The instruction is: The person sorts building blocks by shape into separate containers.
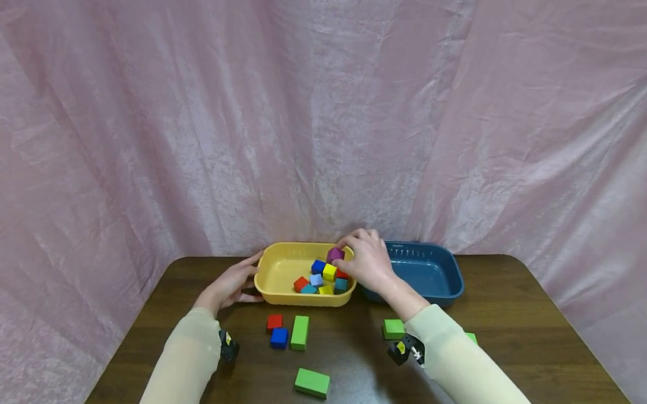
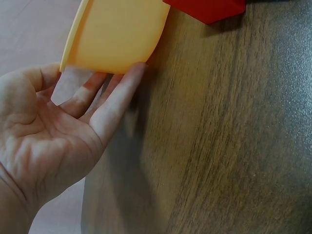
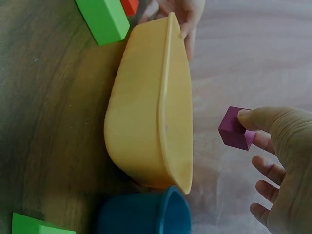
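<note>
In the head view a yellow basket (image 1: 284,298) holds several small cubes of different colours, mostly towards its right half. My left hand (image 1: 232,285) grips the left end of the basket, thumb and fingers spread around the wall; in the left wrist view fingertips (image 2: 139,68) touch its outer side. Over the basket's right end, my right hand (image 1: 368,260) pinches a purple cube (image 1: 335,254) between thumb and fingers. The right wrist view shows the purple cube (image 3: 235,129) above the rim, with the other fingers loosely bent.
A blue basket (image 1: 428,275) stands right beside the yellow one. In front lie a red cube (image 1: 275,322), a blue cube (image 1: 279,338) and green blocks (image 1: 300,332), (image 1: 312,383), (image 1: 394,328). Another green block (image 1: 471,338) is mostly hidden behind the right sleeve. A pink curtain (image 1: 320,119) hangs behind.
</note>
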The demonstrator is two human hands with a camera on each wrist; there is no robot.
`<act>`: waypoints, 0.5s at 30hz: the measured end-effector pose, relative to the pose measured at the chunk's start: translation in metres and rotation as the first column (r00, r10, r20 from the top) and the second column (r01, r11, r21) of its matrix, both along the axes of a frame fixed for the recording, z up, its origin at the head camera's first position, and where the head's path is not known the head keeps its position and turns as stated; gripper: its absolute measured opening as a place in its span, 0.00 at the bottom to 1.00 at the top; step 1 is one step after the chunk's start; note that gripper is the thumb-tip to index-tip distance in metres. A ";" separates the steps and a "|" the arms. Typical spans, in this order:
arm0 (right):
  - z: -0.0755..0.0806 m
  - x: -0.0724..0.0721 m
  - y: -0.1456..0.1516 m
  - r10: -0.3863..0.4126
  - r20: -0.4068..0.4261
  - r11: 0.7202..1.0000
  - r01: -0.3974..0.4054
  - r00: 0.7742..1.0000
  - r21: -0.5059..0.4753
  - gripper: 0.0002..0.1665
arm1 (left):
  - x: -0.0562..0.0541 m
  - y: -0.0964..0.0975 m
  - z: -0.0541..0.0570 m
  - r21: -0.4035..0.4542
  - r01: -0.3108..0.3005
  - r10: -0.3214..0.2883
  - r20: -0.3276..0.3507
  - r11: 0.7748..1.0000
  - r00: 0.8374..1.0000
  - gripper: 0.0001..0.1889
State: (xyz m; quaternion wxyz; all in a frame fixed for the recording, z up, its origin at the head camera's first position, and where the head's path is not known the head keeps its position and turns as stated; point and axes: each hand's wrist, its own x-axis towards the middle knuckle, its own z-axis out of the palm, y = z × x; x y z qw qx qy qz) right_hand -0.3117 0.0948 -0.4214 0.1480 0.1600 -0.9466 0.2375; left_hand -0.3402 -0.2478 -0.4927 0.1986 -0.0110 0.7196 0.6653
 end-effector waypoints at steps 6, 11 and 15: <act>-0.006 -0.005 -0.004 -0.026 0.009 0.999 0.026 1.000 0.021 0.19 | -0.001 -0.002 -0.003 -0.004 -0.006 0.006 -0.002 1.000 1.000 0.33; -0.011 -0.007 -0.006 -0.034 0.020 0.999 0.033 0.999 0.033 0.19 | -0.002 -0.002 -0.004 0.002 -0.011 0.011 -0.003 1.000 1.000 0.33; -0.015 -0.010 -0.009 -0.030 0.023 0.999 0.029 0.999 0.045 0.18 | -0.002 -0.002 -0.004 0.004 -0.014 0.014 -0.002 1.000 1.000 0.33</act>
